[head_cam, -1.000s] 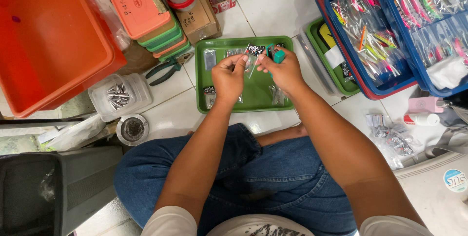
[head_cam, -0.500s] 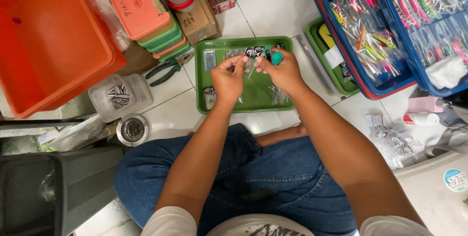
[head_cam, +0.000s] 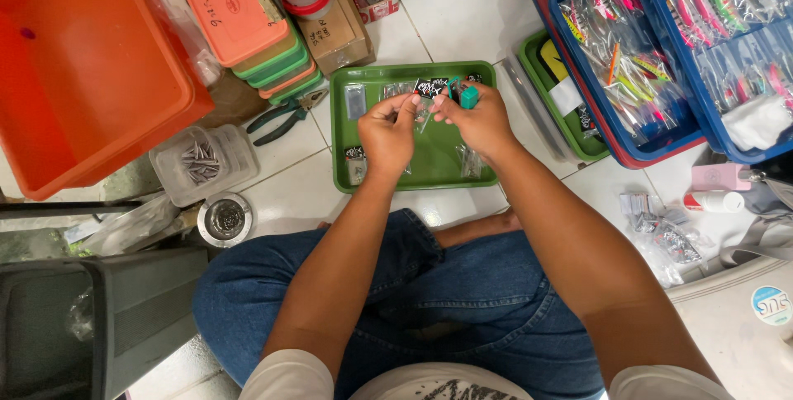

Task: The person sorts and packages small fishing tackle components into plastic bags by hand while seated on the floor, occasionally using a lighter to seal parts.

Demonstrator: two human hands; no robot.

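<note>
Green tray (head_cam: 429,170) lies under both hands; left hand (head_cam: 387,132) and right hand (head_cam: 477,119) pinch a small black-and-white packet (head_cam: 429,86) between fingertips, right also clutching a teal stapler (head_cam: 469,97). Hardly changed since earlier.

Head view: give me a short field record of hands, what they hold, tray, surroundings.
left hand: over the green tray, fingers pinching a small clear packet
right hand: pinching the same packet, a small teal tool held in its fingers
tray contents: more small packets, flat on the tray
left of tray: pliers, clear tub of metal pieces, orange bin
right of tray: blue case of lures
</note>
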